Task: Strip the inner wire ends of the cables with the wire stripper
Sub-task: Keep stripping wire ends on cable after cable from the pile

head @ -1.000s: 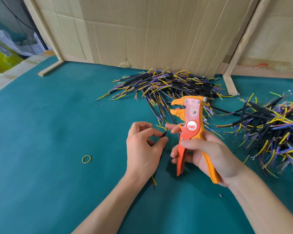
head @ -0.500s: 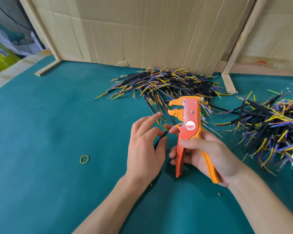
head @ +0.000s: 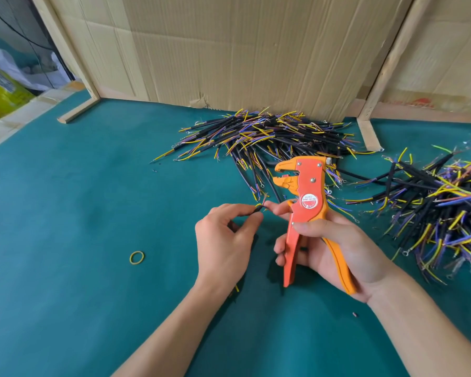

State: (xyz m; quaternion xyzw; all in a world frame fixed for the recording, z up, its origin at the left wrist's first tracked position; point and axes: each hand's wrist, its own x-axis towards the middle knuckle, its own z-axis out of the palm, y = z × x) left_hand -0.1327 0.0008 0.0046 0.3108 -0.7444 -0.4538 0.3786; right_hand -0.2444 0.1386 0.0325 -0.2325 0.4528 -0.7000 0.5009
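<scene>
On the green felt table (head: 65,213), at mid-frame, a short black cable (head: 257,210) is pinched by the thumb and forefinger of the left hand (head: 223,240); its far end, with thin yellow and reddish inner wires fanned out, is touched by the forefinger tip of the right hand (head: 335,248). The stripper (head: 307,208) is gripped upright in that right hand, the remaining fingers curled round one handle and the palm set against the other. Its jaws are seen parted, just above and to the right of the cable end, and nothing is held between them.

As to progress, much appears unsettled. A pile (head: 269,137) of cables is heaped by the cardboard wall (head: 229,50), and a second pile (head: 441,197) is spread at the right; bare strands can be made out on some ends in the far heap, yet which heap is finished cannot be told. The cable in hand is judged not yet stripped at this end, the wire being sorted before it is fed to the jaws.

The cables are sheathed in matte black, with slender yellow, blue and purple cores. The stripper is made of glossy orange plastic with metal rivets and a round label. A yellow rubber band (head: 136,257) is lying to the left.
</scene>
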